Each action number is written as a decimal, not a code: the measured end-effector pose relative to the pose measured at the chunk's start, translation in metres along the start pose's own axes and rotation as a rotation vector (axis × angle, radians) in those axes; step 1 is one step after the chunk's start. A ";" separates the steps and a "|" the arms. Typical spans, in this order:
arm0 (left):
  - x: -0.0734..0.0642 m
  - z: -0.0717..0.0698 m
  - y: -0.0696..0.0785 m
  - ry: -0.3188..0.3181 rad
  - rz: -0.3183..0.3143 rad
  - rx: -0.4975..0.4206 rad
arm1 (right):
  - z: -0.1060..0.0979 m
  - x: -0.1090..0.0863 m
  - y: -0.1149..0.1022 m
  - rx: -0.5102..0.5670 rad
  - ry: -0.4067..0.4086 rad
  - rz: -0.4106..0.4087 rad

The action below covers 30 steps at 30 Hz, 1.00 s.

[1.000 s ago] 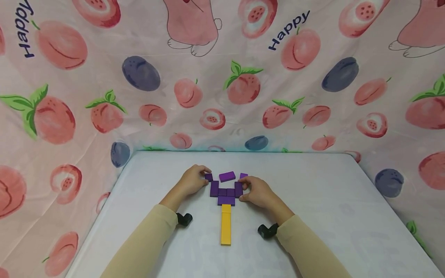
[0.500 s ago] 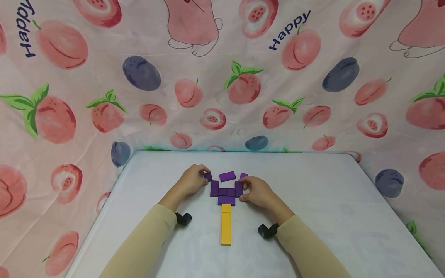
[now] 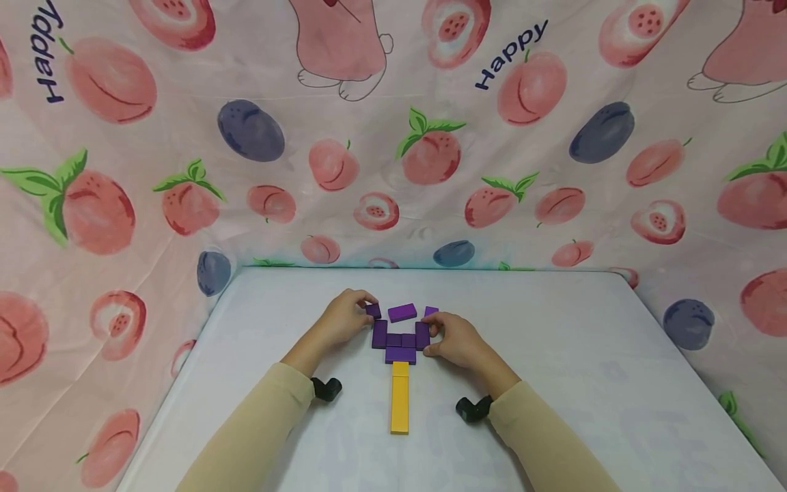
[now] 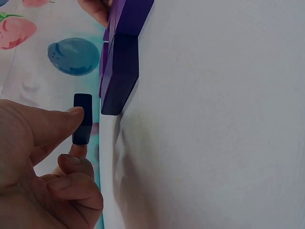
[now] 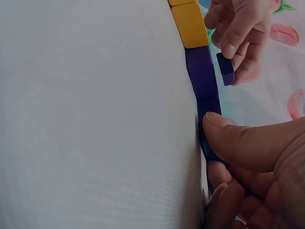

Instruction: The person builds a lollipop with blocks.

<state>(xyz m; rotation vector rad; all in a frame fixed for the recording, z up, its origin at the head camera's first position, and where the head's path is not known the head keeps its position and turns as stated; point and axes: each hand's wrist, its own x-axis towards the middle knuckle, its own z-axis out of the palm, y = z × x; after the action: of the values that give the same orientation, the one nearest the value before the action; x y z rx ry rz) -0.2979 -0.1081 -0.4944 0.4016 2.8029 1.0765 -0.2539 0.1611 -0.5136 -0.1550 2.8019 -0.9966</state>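
My left hand (image 3: 344, 318) pinches a small dark purple block (image 4: 83, 107) between thumb and fingertips, just beyond the upper end of the left upright purple block (image 3: 379, 335). In the left wrist view that small block appears raised off the tabletop. My right hand (image 3: 460, 339) holds the right upright purple block (image 3: 421, 336), thumb on its near face and a fingertip at its far end. Between the uprights lie two small purple blocks (image 3: 401, 339), above a wider purple block (image 3: 400, 355). Yellow blocks (image 3: 399, 403) form a stem below it.
A tilted purple block (image 3: 402, 313) lies beyond the figure. Another purple block (image 3: 431, 311) is partly hidden behind my right fingers. Black wrist devices (image 3: 473, 409) sit below both hands. A fruit-print cloth (image 3: 393, 137) hangs behind the white table (image 3: 584, 383).
My left hand shifts the small purple block slightly left, then back right and a little farther away, nearer the left upright's top. My right hand stays put.
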 end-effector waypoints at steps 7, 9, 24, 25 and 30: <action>-0.002 0.004 0.006 -0.021 0.018 -0.004 | 0.000 0.002 0.002 -0.004 -0.002 -0.012; -0.002 0.006 0.008 -0.029 0.021 -0.005 | 0.000 0.001 0.002 -0.007 -0.001 -0.015; -0.005 0.016 0.022 -0.056 0.037 -0.010 | 0.000 0.001 0.001 -0.010 -0.004 -0.010; -0.005 0.017 0.022 -0.057 0.040 -0.010 | -0.001 0.001 0.001 -0.009 -0.005 -0.009; -0.006 0.019 0.024 -0.066 0.059 -0.008 | -0.001 0.001 0.001 -0.003 -0.008 -0.006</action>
<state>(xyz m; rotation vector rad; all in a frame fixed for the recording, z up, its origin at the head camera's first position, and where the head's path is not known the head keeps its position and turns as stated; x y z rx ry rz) -0.2833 -0.0808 -0.4924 0.5130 2.7444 1.0648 -0.2551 0.1621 -0.5136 -0.1674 2.7971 -0.9915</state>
